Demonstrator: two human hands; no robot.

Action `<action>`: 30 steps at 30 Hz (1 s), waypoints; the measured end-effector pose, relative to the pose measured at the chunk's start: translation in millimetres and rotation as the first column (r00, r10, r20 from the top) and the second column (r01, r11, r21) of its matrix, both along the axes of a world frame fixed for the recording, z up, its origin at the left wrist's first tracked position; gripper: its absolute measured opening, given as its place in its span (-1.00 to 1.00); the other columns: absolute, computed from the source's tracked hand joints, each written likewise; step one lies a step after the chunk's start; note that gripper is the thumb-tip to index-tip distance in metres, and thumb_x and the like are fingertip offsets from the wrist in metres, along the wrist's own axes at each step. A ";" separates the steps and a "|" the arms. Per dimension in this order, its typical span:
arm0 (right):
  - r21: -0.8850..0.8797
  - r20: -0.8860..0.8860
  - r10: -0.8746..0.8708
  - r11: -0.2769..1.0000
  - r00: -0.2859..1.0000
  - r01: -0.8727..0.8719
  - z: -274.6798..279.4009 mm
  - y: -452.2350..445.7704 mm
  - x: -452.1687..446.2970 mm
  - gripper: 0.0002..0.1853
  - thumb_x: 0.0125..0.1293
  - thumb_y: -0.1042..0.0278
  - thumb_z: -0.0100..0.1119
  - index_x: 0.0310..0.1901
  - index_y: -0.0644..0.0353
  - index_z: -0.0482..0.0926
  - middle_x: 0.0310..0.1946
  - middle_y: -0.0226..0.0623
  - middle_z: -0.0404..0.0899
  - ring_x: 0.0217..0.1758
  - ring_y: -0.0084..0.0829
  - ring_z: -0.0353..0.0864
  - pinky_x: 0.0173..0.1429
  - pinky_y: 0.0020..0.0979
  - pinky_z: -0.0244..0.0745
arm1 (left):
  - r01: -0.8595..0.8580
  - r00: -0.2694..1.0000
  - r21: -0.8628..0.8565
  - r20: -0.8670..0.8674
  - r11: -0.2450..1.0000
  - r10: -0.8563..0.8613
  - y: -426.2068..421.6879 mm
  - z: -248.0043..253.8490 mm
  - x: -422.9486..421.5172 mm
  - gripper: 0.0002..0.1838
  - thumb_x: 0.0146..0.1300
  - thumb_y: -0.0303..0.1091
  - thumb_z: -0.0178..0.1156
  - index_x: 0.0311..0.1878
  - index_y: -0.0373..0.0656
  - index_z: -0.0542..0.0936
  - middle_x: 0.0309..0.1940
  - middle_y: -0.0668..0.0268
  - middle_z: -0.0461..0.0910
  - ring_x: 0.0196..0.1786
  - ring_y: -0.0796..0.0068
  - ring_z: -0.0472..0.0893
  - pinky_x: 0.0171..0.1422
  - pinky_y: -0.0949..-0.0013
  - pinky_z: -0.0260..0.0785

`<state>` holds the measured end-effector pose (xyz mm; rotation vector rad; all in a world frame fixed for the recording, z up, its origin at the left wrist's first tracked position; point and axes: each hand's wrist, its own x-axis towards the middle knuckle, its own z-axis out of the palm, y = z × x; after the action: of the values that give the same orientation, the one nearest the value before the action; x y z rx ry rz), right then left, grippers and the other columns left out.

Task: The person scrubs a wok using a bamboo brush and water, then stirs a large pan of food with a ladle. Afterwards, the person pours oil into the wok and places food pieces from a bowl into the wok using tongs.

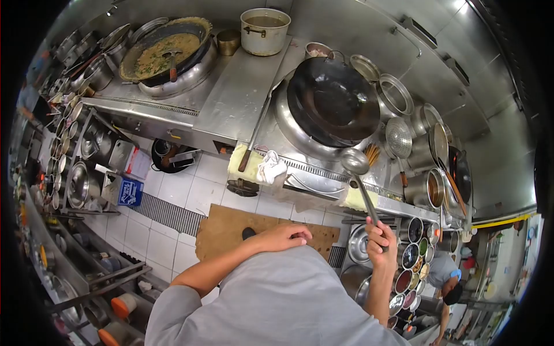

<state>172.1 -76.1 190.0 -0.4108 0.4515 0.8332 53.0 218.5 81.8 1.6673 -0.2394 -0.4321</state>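
Gripping the handle of a metal ladle (354, 161), the cook's right hand (381, 241) has its fingers closed around the shaft, held out in front of the grey shirt (283, 300). The ladle's bowl sits over the front edge of the stove surface (234, 104), near the wok (334, 104); from where I stand, I cannot tell whether it touches the metal. The left hand (285, 236) rests at the shirt front, loosely open, fingers bent, and I see nothing in its hold. The dark wok stands over the round burner, toward the right end of the surface. Just right of it lie a bundled brush (373, 153) and a perforated strainer (399, 138). Along the front edge, left of the ladle, a crumpled white cloth (271, 167) lies beside a yellow one (245, 167) (a wooden-handled tool (245, 161) reaches across that). Near the back edge stands a white pot (265, 40).
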 end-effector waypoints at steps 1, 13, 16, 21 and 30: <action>-0.001 0.005 -0.003 1.000 1.000 0.003 1.3 10.2 -4.1 -0.66 0.48 0.35 -0.11 0.08 0.48 0.42 -0.47 -0.50 0.29 -0.72 -0.75 0.25 -0.73 -0.56 0.16 | 0.003 1.000 -0.001 0.005 1.000 -0.003 1.5 1.9 -0.8 -0.68 0.38 -0.18 0.13 0.11 -0.09 0.56 -0.04 0.29 0.63 -0.03 0.41 0.59 0.08 0.35 0.42; -0.082 -0.004 0.011 0.997 1.000 -0.011 -0.6 5.0 -15.3 -0.71 0.43 0.38 -0.01 0.06 0.40 0.43 -0.49 -0.49 0.32 -0.75 -0.72 0.24 -0.73 -0.54 0.13 | 0.035 0.999 -0.046 0.003 0.998 -0.035 7.0 1.9 -5.0 -0.71 0.40 -0.25 0.14 0.11 -0.14 0.56 -0.05 0.27 0.63 0.01 0.45 0.59 0.11 0.35 0.42; -0.357 0.105 -0.001 0.933 0.994 0.038 -15.7 -20.8 -7.7 -0.70 0.41 0.39 0.02 0.09 0.35 0.38 -0.51 -0.45 0.33 -0.76 -0.65 0.25 -0.72 -0.52 0.16 | -0.010 1.000 -0.045 -0.013 0.999 0.010 -3.9 -2.7 2.2 -0.70 0.37 -0.24 0.15 0.10 -0.09 0.58 -0.10 0.30 0.65 -0.07 0.46 0.59 0.08 0.37 0.43; -0.834 0.423 0.485 -0.120 0.765 0.538 -82.8 -48.6 28.5 -0.72 0.35 0.40 0.05 0.05 0.23 0.32 -0.67 -0.39 0.34 -0.76 -0.54 0.32 -0.71 -0.50 0.17 | 0.071 0.994 -0.020 -0.077 0.997 -0.072 -16.5 3.0 23.4 -0.70 0.38 -0.25 0.15 0.11 -0.10 0.57 -0.06 0.29 0.65 -0.05 0.47 0.60 0.10 0.37 0.43; -0.854 0.509 0.298 0.291 0.808 0.431 -158.3 -129.1 213.7 -0.64 0.37 0.29 0.07 0.08 0.31 0.29 -0.59 -0.33 0.37 -0.70 -0.52 0.34 -0.68 -0.39 0.24 | -0.087 0.995 0.136 -0.030 0.987 0.092 -48.8 21.5 83.5 -0.75 0.39 -0.35 0.13 0.05 -0.21 0.62 -0.16 0.29 0.68 -0.09 0.52 0.64 0.03 0.45 0.43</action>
<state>385.8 -205.2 31.7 -1.7861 0.3204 0.1579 136.5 169.6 103.3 1.7930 -0.1105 -0.4178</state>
